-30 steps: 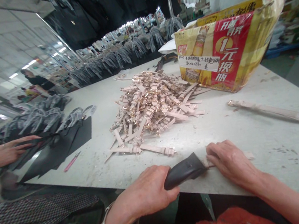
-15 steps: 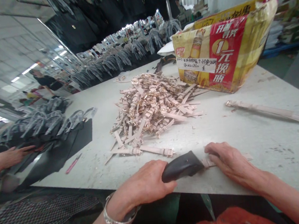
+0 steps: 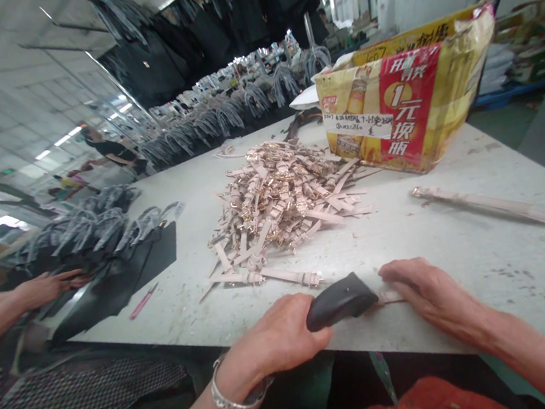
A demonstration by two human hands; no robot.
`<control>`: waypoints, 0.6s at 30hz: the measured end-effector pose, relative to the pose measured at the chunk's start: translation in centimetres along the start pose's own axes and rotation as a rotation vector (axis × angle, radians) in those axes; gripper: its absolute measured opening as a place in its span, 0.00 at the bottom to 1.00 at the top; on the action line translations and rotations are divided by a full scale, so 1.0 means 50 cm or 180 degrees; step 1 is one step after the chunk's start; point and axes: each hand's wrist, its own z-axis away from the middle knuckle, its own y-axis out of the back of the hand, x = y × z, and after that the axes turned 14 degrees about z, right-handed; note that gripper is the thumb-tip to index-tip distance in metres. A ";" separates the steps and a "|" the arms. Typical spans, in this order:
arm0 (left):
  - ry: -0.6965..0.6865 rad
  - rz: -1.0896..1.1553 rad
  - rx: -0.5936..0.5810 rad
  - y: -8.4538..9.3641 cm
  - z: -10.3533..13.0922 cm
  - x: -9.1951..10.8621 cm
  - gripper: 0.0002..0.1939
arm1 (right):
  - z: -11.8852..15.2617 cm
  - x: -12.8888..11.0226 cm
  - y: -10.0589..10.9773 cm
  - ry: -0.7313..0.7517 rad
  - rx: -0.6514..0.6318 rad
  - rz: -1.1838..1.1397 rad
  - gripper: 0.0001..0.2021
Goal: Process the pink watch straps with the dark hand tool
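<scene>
My left hand (image 3: 289,330) is wrapped round a smooth black piece (image 3: 345,298), rounded and leather-like, whose exact kind I cannot make out. From its right end a short stretch of pale pink strap (image 3: 386,297) runs along the table under my right hand (image 3: 428,295). That hand is closed over the strap, with its fingertips partly hidden. Just beyond both hands lies a heap of pale pink buckled straps (image 3: 276,197) with gold-coloured buckles. A bundle of similar straps (image 3: 484,203) rests apart on the right.
A worn yellow and red carton (image 3: 399,108) stands at the back right of the white table (image 3: 522,281). To the left, a pink-handled tool (image 3: 142,303) lies beside black sheets (image 3: 160,256). A co-worker's hand (image 3: 48,289) is over there, near several grey wrapped handles (image 3: 102,227).
My view has shifted slightly. Both hands keep their hold on the black piece and the strap. At the left, the co-worker's hand has moved over the black sheets.
</scene>
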 end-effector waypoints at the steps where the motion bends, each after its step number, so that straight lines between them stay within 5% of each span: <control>1: -0.0022 -0.0058 0.0000 -0.003 0.004 -0.005 0.15 | 0.005 0.002 0.006 0.0049 0.0032 0.0027 0.12; 6: -0.0095 -0.0503 0.0157 -0.012 0.026 -0.010 0.16 | 0.024 0.008 0.016 0.0114 -0.0022 -0.0061 0.11; 12: -0.0282 -0.0945 0.0131 -0.026 0.055 0.031 0.11 | 0.025 0.015 0.001 -0.0101 -0.0037 -0.0286 0.12; 18: -0.0717 -0.1261 -0.0103 -0.041 0.024 0.060 0.13 | 0.027 0.009 -0.002 -0.0275 0.0063 -0.0396 0.15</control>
